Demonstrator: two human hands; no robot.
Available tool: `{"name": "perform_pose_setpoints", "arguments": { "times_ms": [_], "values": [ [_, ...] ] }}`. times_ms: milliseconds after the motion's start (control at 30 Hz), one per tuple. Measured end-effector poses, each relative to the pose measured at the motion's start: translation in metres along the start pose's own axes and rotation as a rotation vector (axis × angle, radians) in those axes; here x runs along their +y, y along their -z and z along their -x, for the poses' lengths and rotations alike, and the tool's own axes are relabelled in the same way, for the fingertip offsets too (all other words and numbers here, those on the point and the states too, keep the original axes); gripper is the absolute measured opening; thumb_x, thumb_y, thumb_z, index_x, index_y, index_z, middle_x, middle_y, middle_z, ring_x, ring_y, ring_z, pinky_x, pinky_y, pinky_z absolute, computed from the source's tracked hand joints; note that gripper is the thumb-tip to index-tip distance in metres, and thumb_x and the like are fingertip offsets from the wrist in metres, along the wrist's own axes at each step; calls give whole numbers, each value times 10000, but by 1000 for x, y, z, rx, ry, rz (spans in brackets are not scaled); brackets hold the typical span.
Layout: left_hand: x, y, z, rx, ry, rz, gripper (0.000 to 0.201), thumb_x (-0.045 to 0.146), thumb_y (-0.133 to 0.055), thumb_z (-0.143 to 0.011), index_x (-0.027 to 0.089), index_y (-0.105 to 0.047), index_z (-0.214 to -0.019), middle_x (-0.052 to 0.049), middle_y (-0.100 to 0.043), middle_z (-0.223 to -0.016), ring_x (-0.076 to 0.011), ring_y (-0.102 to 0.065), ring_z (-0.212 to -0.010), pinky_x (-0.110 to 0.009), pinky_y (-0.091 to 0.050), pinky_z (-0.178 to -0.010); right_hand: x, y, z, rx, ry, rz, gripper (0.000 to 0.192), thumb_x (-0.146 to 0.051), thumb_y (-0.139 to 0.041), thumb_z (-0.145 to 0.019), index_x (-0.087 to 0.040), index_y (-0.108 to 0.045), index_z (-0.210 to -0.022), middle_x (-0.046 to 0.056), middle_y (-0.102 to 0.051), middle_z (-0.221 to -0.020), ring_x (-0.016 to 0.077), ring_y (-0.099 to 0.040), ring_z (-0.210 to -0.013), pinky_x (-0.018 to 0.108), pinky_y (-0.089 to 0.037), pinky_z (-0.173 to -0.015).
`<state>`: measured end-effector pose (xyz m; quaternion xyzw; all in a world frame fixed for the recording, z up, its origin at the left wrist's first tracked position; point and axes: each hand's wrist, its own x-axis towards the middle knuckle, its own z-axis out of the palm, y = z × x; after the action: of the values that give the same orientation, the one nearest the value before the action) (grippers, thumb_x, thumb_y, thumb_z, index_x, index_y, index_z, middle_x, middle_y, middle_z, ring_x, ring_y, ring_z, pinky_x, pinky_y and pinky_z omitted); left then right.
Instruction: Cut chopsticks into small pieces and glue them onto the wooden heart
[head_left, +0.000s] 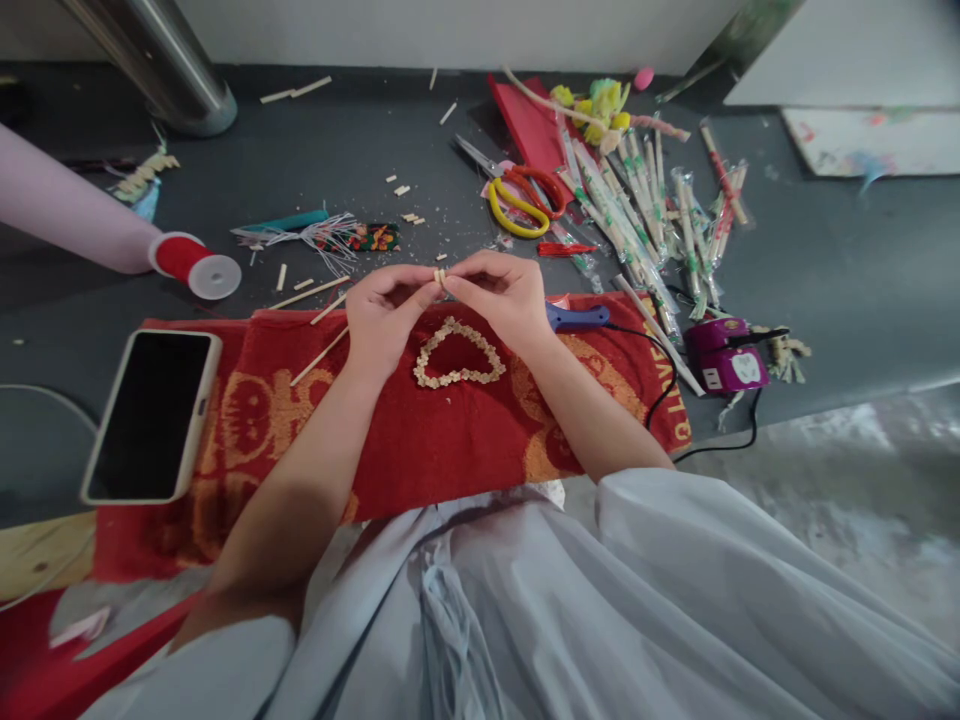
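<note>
Red terry towel (420, 440), rough nap; pale wooden heart (457, 355), matt; phone (150, 412) screen glossy; steel post (161, 60) polished.

A small pale wooden piece (440, 277) sits pinched between the fingertips of both hands, raised above the red towel (450, 440); just below it, a heart-shaped outline of similar pale bits (458, 354) lies flat near the towel's far edge, midway along.
</note>
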<state>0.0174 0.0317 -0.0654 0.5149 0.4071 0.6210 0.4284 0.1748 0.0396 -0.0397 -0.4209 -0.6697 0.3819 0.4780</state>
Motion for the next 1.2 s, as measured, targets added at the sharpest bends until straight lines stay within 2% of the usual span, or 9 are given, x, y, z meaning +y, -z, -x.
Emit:
{"name": "perform_pose_setpoints", "arguments": {
  "times_ms": [200, 467, 933, 1200],
  "values": [
    [1, 1, 0, -13, -37, -2, 210, 371, -849, -667, 238, -741, -789, 10, -733, -802, -128, -680, -741, -276, -557, -730, 2, 1, 0, 0, 5, -5, 251, -442, -686, -807, -192, -706, -797, 3, -694, -797, 112, -636, -752, 274, -530, -735],
    [-1, 1, 0, 15, -7, -32, 225, 355, -867, -637, 228, -736, -769, 11, -734, -783, -125, -673, -715, -276, -557, -727, 2, 1, 0, 0, -23, -4, 209, -394, -690, -800, -187, -707, -781, 2, -689, -783, 111, -617, -748, 266, -518, -726],
    [2, 3, 1, -1, -60, -194, 144, 321, -825, -694, 222, -749, -767, 0, -753, -793, -142, -699, -748, -277, -559, -732, 2, 2, 0, -5, 60, 20, 202, -373, -682, -815, -182, -710, -756, 1, -684, -761, 99, -612, -726, 255, -508, -706],
    [0, 3, 0, -2, -27, -143, 223, 395, -827, -683, 213, -747, -782, -7, -750, -790, -133, -695, -722, -266, -568, -711, 2, 1, 1, -15, -25, -9, 279, -445, -678, -812, -168, -698, -794, 12, -691, -782, 106, -623, -726, 252, -522, -689]
  ]
}}
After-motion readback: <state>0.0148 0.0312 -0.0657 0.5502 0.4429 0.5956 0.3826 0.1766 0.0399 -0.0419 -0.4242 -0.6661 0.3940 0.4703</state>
